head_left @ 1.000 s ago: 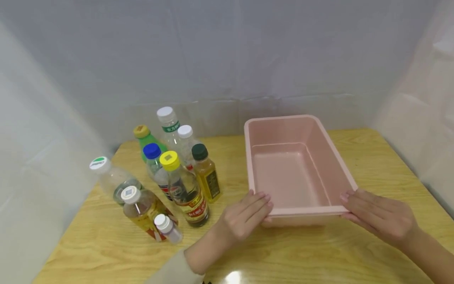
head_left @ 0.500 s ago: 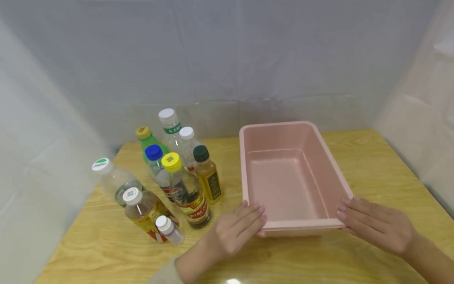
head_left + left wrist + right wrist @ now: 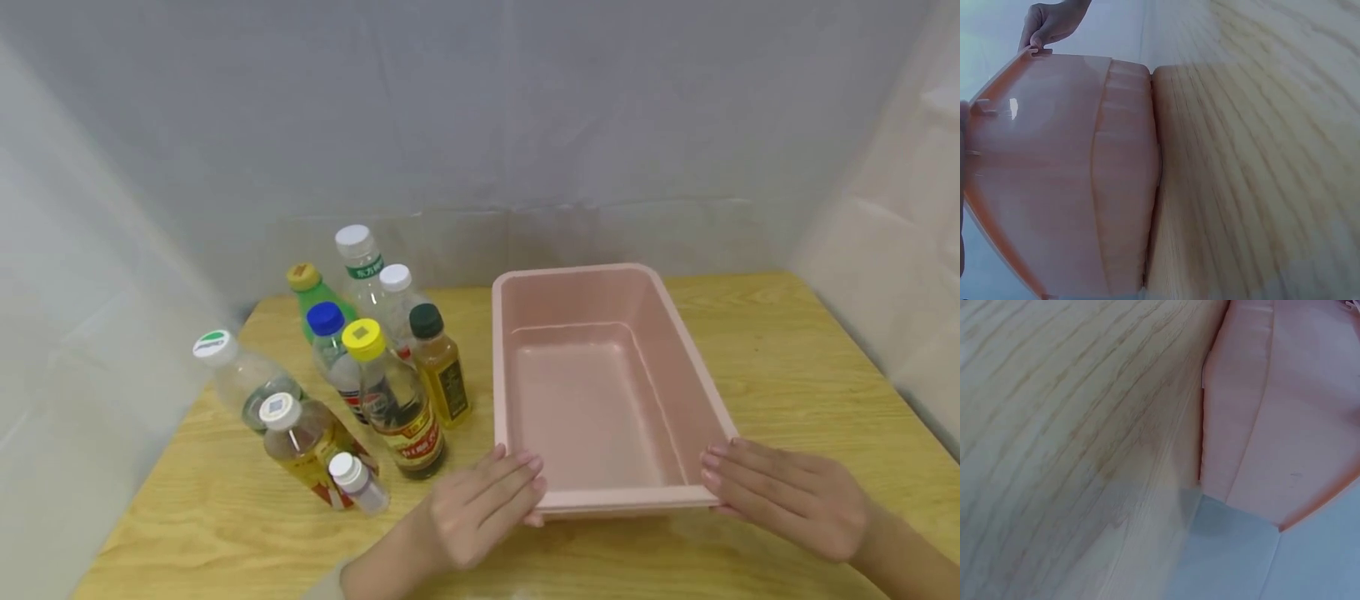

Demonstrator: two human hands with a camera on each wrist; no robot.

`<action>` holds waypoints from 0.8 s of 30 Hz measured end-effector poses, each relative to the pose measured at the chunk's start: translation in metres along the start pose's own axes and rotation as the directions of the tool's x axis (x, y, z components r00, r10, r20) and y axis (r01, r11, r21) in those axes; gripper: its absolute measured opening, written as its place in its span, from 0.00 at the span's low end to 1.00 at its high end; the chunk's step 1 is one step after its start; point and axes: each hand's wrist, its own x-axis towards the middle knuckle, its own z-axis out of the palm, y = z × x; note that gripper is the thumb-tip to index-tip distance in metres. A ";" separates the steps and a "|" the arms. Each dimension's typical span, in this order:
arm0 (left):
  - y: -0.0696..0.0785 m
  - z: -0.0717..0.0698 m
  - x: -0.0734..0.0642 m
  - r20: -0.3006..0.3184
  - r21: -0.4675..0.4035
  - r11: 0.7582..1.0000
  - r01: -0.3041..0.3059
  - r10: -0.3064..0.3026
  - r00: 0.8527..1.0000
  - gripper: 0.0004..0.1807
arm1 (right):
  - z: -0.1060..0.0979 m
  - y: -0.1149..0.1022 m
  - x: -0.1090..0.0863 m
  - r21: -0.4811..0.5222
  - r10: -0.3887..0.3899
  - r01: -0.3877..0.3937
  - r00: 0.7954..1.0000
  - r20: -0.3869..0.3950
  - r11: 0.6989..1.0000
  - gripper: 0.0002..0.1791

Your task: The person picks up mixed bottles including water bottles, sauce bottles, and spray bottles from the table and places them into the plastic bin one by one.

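Observation:
A pink rectangular plastic basin [image 3: 585,417] sits on the wooden table, nothing inside it. At its near left corner my left hand [image 3: 476,508] holds the rim, fingers over the top and a thumb tip just below. My right hand [image 3: 787,496] grips the near right corner likewise; the left wrist view shows that right hand [image 3: 1057,24] with its thumb and fingers about the rim. In both wrist views the basin's outer wall [image 3: 1054,162] stands down on the tabletop [image 3: 1072,425].
Several bottles stand left of the basin: a yellow-capped sauce bottle [image 3: 401,417], a green-capped oil bottle [image 3: 442,375], a brown drink bottle [image 3: 315,450], a blue-capped bottle [image 3: 333,358], and a small white-capped bottle [image 3: 360,483] in front. White sheeting [image 3: 525,125] encloses the table's back and sides.
Both hands have drawn the basin toward me and slightly left, still holding its near corners. The bottles have stayed where they were.

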 end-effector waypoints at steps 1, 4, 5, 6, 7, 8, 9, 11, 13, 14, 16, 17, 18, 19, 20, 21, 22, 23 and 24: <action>0.000 -0.002 -0.001 0.002 -0.003 1.000 -0.002 0.002 1.000 0.14 | 0.001 0.000 0.001 0.012 -0.004 0.004 1.000 -0.002 1.000 0.13; 0.001 -0.006 -0.002 0.009 -0.017 1.000 -0.004 0.004 1.000 0.14 | 0.002 -0.001 0.002 0.043 -0.011 0.010 1.000 0.021 0.999 0.14; 0.001 -0.008 -0.002 0.010 -0.018 1.000 -0.005 0.006 1.000 0.14 | 0.002 -0.002 0.003 0.055 -0.015 0.014 1.000 0.021 0.998 0.14; 0.001 -0.009 -0.003 0.011 -0.016 1.000 -0.008 0.008 1.000 0.13 | 0.003 -0.002 0.003 0.061 -0.017 0.016 1.000 0.023 0.998 0.14; 0.001 -0.011 -0.003 0.008 -0.012 1.000 -0.013 0.013 1.000 0.13 | 0.003 -0.002 0.003 0.068 -0.020 0.017 0.999 0.031 0.998 0.14; 0.001 -0.012 -0.003 0.007 -0.008 1.000 -0.018 0.018 1.000 0.13 | 0.004 -0.003 0.003 0.072 -0.022 0.019 0.999 0.035 0.997 0.14; 0.001 -0.013 -0.003 0.005 -0.004 1.000 -0.022 0.022 1.000 0.13 | 0.004 -0.004 0.003 0.074 -0.024 0.021 0.999 0.038 0.997 0.14; 0.001 -0.015 -0.004 0.003 0.002 1.000 -0.027 0.027 1.000 0.13 | 0.005 -0.004 0.003 0.073 -0.028 0.025 0.999 0.037 0.997 0.14; 0.000 -0.016 -0.004 0.000 -0.005 1.000 -0.020 0.020 1.000 0.13 | 0.005 -0.005 0.003 0.068 -0.028 0.025 0.999 0.043 0.997 0.14; 0.000 -0.016 -0.004 0.003 -0.015 1.000 -0.009 0.009 1.000 0.13 | 0.005 -0.005 0.003 0.065 -0.028 0.025 0.999 0.039 0.998 0.14; 0.000 -0.017 -0.004 0.008 -0.030 0.999 0.014 -0.013 1.000 0.14 | 0.006 -0.005 0.003 0.059 -0.027 0.024 0.999 0.036 0.998 0.14; 0.000 -0.018 -0.003 0.012 -0.040 0.999 0.026 -0.026 1.000 0.14 | 0.007 -0.005 0.003 0.057 -0.026 0.024 0.999 0.036 0.998 0.14; -0.001 -0.019 -0.003 0.015 -0.053 0.998 0.037 -0.036 0.999 0.13 | 0.008 -0.004 0.003 0.053 -0.027 0.025 0.999 0.032 0.998 0.14; -0.001 -0.020 -0.003 0.023 -0.067 0.997 0.048 -0.047 0.999 0.13 | 0.008 -0.004 0.003 0.047 -0.027 0.026 0.999 0.029 0.999 0.14; -0.002 -0.021 -0.003 0.030 -0.083 0.995 0.057 -0.055 0.998 0.13 | 0.009 -0.004 0.003 0.042 -0.027 0.026 0.999 0.023 0.999 0.14; -0.003 -0.021 -0.002 0.037 -0.102 0.993 0.065 -0.062 0.997 0.13 | 0.009 -0.004 0.003 0.036 -0.026 0.026 1.000 0.016 0.999 0.14; -0.004 -0.022 -0.002 0.043 -0.127 0.989 0.075 -0.070 0.997 0.13 | 0.010 -0.004 0.004 0.030 -0.026 0.026 1.000 0.011 0.999 0.14; -0.005 -0.023 -0.001 0.046 -0.154 0.985 0.079 -0.073 0.996 0.13 | 0.010 -0.004 0.004 0.026 -0.025 0.025 1.000 0.008 0.999 0.14; -0.007 -0.023 -0.001 0.050 -0.183 0.979 0.083 -0.075 0.996 0.12 | 0.011 -0.004 0.004 0.020 -0.024 0.024 1.000 0.002 1.000 0.14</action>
